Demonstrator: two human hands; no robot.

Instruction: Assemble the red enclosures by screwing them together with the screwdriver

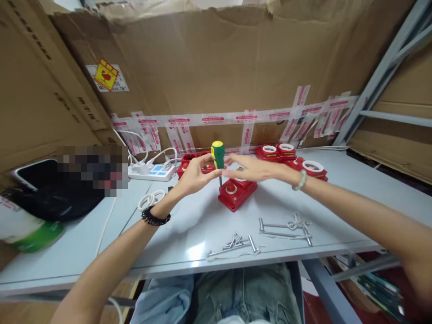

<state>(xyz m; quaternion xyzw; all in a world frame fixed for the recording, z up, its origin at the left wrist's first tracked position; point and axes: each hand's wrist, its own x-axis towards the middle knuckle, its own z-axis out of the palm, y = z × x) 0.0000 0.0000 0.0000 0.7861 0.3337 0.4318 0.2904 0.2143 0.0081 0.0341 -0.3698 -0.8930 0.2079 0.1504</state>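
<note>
A screwdriver [219, 153] with a green and yellow handle stands upright, its shaft reaching down to the left corner of a red box [233, 204]. That box carries a red round knob and a white ring, partly behind my right hand. My left hand [197, 174] pinches the lower handle between thumb and fingers. On the other side, my right hand [251, 168] has its fingers stretched out flat towards the handle; whether they touch it I cannot tell.
More red boxes with white rings [313, 166] stand at the back right, others [184, 167] behind my left hand. Loose white rings [146, 202] lie at left, near a power strip [153, 172]. Screws [232, 243] and metal rods [280, 234] lie near the front edge.
</note>
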